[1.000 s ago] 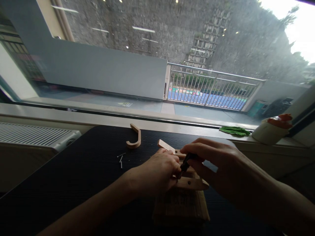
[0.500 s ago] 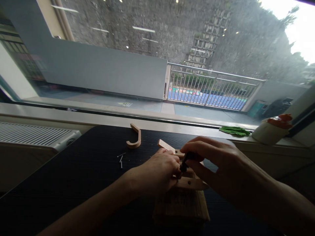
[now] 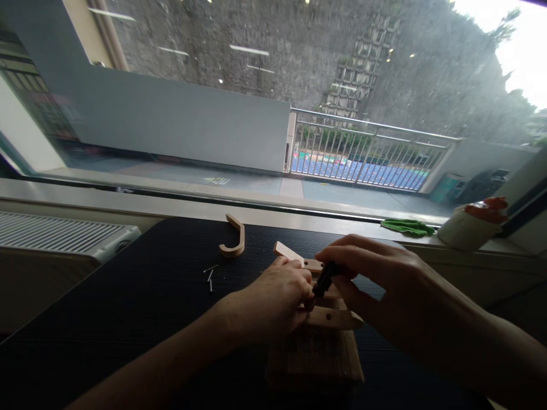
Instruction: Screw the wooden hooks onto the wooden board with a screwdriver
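My left hand (image 3: pixel 273 293) is closed around a small light-wood frame (image 3: pixel 331 318) of slats with round holes. One angled wooden piece (image 3: pixel 288 253) sticks up beyond its knuckles. In the pinched fingers of my right hand (image 3: pixel 380 273) is a short dark screwdriver (image 3: pixel 325 278). It leans over the frame, its lower end close to the left fingertips; the tip is hidden. Beneath the frame sits a wooden block (image 3: pixel 316 361), dim in shadow. Off to the left lie several screws (image 3: pixel 211 276) and a hook-shaped wooden piece (image 3: pixel 241 239).
The black table (image 3: pixel 141 296) meets a window sill (image 3: pixel 273 213). On the sill are a green cloth (image 3: pixel 408 227) and a white container with an orange top (image 3: pixel 472 225). A white radiator (image 3: pixel 64 236) stands left of the table.
My right hand has shifted slightly and its fingers have turned a little on the screwdriver, which shows more of its length. My left hand and the loose pieces have stayed put.
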`<state>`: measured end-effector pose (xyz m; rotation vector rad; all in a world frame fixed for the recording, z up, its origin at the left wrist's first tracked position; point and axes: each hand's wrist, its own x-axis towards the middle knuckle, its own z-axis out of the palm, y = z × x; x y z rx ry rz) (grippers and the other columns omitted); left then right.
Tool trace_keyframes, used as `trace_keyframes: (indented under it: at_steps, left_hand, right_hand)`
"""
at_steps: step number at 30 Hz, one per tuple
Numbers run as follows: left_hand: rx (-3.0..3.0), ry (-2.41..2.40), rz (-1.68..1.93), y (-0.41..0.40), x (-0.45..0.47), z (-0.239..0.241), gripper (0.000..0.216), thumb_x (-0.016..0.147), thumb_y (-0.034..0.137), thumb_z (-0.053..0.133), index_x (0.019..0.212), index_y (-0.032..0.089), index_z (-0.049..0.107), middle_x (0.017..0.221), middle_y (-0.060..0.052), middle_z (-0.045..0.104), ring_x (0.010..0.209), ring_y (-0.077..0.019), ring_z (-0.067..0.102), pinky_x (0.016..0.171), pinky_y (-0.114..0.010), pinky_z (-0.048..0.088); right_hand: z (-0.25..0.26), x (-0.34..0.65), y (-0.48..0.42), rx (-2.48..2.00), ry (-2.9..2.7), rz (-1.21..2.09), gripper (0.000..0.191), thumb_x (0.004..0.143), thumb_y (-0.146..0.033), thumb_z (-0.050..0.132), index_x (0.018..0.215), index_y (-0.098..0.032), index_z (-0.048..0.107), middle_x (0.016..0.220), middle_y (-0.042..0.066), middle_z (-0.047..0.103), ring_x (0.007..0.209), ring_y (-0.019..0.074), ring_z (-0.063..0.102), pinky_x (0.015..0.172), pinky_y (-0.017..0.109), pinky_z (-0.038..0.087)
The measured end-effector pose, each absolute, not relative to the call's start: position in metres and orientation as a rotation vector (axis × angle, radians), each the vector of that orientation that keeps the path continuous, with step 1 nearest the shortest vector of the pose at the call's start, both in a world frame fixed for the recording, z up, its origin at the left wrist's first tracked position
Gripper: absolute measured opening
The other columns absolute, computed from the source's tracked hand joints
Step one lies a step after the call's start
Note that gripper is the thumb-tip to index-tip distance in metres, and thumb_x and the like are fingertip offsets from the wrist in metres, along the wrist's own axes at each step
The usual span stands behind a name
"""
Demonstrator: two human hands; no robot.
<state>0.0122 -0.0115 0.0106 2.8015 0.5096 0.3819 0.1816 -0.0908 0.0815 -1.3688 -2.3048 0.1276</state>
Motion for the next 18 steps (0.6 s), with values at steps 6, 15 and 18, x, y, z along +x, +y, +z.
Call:
trace_keyframes:
  at_steps: [6, 15, 18]
  left_hand:
    - [2.790, 0.511, 0.374, -0.0120, 0.0123, 0.0120, 0.014, 0.077, 0.020, 0.055, 0.067, 0.020, 0.065, 0.085, 0.000, 0.062, 0.093, -0.0185, 0.050, 0.085, -0.033, 0.034]
    - [2.804, 0.505, 0.366, -0.0108, 0.0121, 0.0105, 0.013, 0.077, 0.020, 0.056, 0.067, 0.019, 0.064, 0.085, 0.000, 0.061, 0.093, -0.0179, 0.049, 0.087, -0.034, 0.032]
    - [2.803, 0.513, 0.372, -0.0107, 0.0121, 0.0105, 0.013, 0.077, 0.020, 0.056, 0.067, 0.020, 0.065, 0.086, 0.001, 0.061, 0.093, -0.0176, 0.049, 0.087, -0.034, 0.032]
  right_hand:
    - [0.0833, 0.1819, -0.0913, -1.350, -2.314, 0.145, 0.029, 0.081, -0.017, 0.056, 0.106, -0.031, 0.059, 0.101, -0.001, 0.059, 0.083, 0.0117, 0.058, 0.073, 0.022, 0.047]
    - [0.0840, 0.1825, -0.0910, -1.332, -2.333, 0.154, 0.028, 0.084, -0.017, 0.053, 0.106, -0.032, 0.059, 0.099, -0.001, 0.059, 0.081, 0.0107, 0.058, 0.071, 0.022, 0.047]
    - [0.0836, 0.1820, -0.0909, -1.326, -2.334, 0.136, 0.030, 0.082, -0.016, 0.055, 0.107, -0.031, 0.060, 0.101, -0.001, 0.059, 0.083, 0.0114, 0.058, 0.072, 0.022, 0.047]
